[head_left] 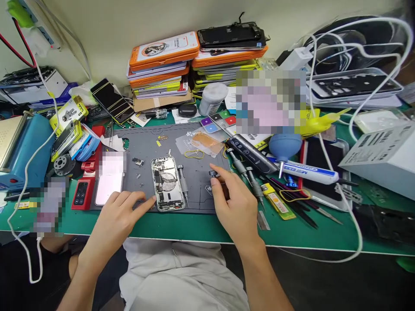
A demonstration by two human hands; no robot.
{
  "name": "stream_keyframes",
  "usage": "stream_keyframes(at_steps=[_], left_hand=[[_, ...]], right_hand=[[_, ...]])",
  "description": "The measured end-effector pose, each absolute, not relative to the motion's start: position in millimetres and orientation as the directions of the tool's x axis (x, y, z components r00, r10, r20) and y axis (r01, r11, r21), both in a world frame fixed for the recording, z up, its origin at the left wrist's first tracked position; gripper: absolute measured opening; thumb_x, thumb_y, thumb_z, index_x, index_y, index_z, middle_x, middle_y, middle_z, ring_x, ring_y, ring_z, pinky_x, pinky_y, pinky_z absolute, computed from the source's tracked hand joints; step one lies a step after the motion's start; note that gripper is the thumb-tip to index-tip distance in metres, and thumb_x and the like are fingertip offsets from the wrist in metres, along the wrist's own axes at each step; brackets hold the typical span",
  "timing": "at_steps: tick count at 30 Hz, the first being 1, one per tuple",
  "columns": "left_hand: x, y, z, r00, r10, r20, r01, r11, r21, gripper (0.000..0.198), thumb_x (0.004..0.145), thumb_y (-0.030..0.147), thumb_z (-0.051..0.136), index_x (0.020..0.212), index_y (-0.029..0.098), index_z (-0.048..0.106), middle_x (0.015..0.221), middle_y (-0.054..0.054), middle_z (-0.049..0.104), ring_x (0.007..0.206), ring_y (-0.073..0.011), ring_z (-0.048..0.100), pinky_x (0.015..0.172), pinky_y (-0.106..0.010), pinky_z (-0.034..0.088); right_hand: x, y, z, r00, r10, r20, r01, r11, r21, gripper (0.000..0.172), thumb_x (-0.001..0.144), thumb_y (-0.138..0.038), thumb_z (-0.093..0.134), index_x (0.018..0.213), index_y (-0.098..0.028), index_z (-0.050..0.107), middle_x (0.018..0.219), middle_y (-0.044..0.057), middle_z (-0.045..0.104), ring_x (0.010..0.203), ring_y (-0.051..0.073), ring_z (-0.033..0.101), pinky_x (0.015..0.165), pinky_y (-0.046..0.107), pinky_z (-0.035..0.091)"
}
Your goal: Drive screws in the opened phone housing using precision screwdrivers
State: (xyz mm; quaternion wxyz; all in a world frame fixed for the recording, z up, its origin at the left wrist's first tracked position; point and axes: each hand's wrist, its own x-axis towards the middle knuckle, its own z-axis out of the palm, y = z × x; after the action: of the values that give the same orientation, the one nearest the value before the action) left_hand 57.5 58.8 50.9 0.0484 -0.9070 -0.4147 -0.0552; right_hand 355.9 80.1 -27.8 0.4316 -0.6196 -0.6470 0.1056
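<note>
An opened phone [167,183] lies on the dark grey work mat [194,203], its inner parts and a round coil showing. My left hand [119,216] rests to its left, fingers apart, the index fingertip at the phone's lower left edge. Over the mat's right part, my right hand [236,198] is closed, thumb and index finger pinching a small dark piece [213,173] with a rounded end. Its exact kind is unclear. Alongside the phone's right edge lies a slim grey screwdriver [183,183]. Small loose parts [138,161] are scattered left of the phone.
A lit phone [109,185] lies beside a red device [81,193] at left. More screwdrivers [256,188], a black pen-like tool [251,153] and a blue air blower [285,144] crowd the right. Orange boxes [164,47] are stacked at the back. A white cable [356,224] hangs over the front edge.
</note>
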Motion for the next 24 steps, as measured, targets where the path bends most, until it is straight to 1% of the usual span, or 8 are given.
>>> stream_keyframes(at_steps=[2,4,6,9,14,19,22,24], left_hand=[[61.3,55.2,48.7,0.584,0.792,0.176,0.808,-0.589,-0.030,0.041,0.111,0.008,0.052,0.146,0.022,0.067,0.119,-0.008,0.078,0.097,-0.0251,0.070,0.083,-0.040,0.051],[67.2,50.7,44.7,0.519,0.831,0.197,0.849,-0.529,-0.006,0.026,0.115,0.025,0.058,0.137,0.020,0.071,0.115,-0.009,0.078,0.096,-0.0261,0.071,0.084,-0.041,0.053],[73.3,46.1,39.1,0.494,0.845,0.206,0.862,-0.506,0.010,0.022,0.115,0.034,0.061,0.128,0.019,0.072,0.112,-0.009,0.077,0.093,-0.0258,0.072,0.083,-0.040,0.055],[79.9,38.9,31.1,0.463,0.854,0.237,0.874,-0.485,0.039,0.019,0.116,0.033,0.061,0.123,0.019,0.071,0.109,-0.007,0.078,0.090,-0.0236,0.073,0.081,-0.038,0.055],[84.9,28.5,27.2,0.375,0.883,0.282,0.907,-0.412,0.084,0.017,0.116,0.025,0.060,0.128,0.020,0.071,0.109,-0.006,0.079,0.091,-0.0216,0.077,0.079,-0.034,0.057],[82.9,26.0,23.4,0.358,0.887,0.292,0.899,-0.412,0.149,0.026,0.117,0.022,0.057,0.140,0.023,0.068,0.122,-0.008,0.081,0.105,-0.0219,0.081,0.088,-0.032,0.063],[79.5,25.6,20.9,0.366,0.878,0.307,0.883,-0.432,0.183,0.035,0.115,0.021,0.060,0.150,0.023,0.061,0.123,-0.007,0.082,0.107,-0.0218,0.082,0.090,-0.032,0.064],[78.6,25.6,21.4,0.344,0.882,0.320,0.878,-0.424,0.223,0.034,0.115,0.021,0.062,0.148,0.023,0.062,0.123,-0.007,0.082,0.106,-0.0212,0.082,0.093,-0.031,0.064]], right_hand=[[356.0,79.9,-27.4,0.148,0.890,0.432,0.709,0.209,-0.674,0.032,0.115,-0.033,0.054,0.138,-0.023,0.074,0.112,0.011,0.083,0.091,0.024,0.076,0.080,0.037,0.060],[356.3,79.6,-27.1,0.154,0.889,0.430,0.711,0.202,-0.673,0.032,0.115,-0.033,0.054,0.138,-0.024,0.074,0.107,0.009,0.081,0.086,0.023,0.074,0.077,0.036,0.059],[356.4,79.5,-27.5,0.145,0.889,0.434,0.725,0.203,-0.658,0.033,0.115,-0.034,0.055,0.140,-0.024,0.073,0.102,0.008,0.079,0.083,0.023,0.073,0.076,0.036,0.058],[355.8,79.5,-29.3,0.112,0.882,0.458,0.760,0.221,-0.611,0.035,0.114,-0.035,0.057,0.144,-0.024,0.072,0.094,0.006,0.076,0.084,0.023,0.072,0.076,0.035,0.057],[354.8,80.0,-31.9,0.048,0.872,0.488,0.812,0.251,-0.527,0.034,0.114,-0.034,0.061,0.143,-0.022,0.072,0.087,0.003,0.070,0.078,0.020,0.067,0.071,0.033,0.052],[354.9,80.4,-30.6,0.055,0.882,0.469,0.797,0.244,-0.553,0.033,0.114,-0.034,0.059,0.142,-0.022,0.072,0.088,0.003,0.070,0.077,0.019,0.067,0.071,0.033,0.052],[354.8,80.8,-30.2,0.051,0.880,0.471,0.798,0.248,-0.550,0.032,0.115,-0.035,0.058,0.141,-0.023,0.072,0.087,0.003,0.070,0.077,0.020,0.068,0.070,0.033,0.051],[354.7,81.0,-30.4,0.051,0.878,0.476,0.799,0.250,-0.547,0.032,0.116,-0.036,0.057,0.141,-0.023,0.072,0.087,0.003,0.069,0.078,0.020,0.068,0.070,0.033,0.051]])
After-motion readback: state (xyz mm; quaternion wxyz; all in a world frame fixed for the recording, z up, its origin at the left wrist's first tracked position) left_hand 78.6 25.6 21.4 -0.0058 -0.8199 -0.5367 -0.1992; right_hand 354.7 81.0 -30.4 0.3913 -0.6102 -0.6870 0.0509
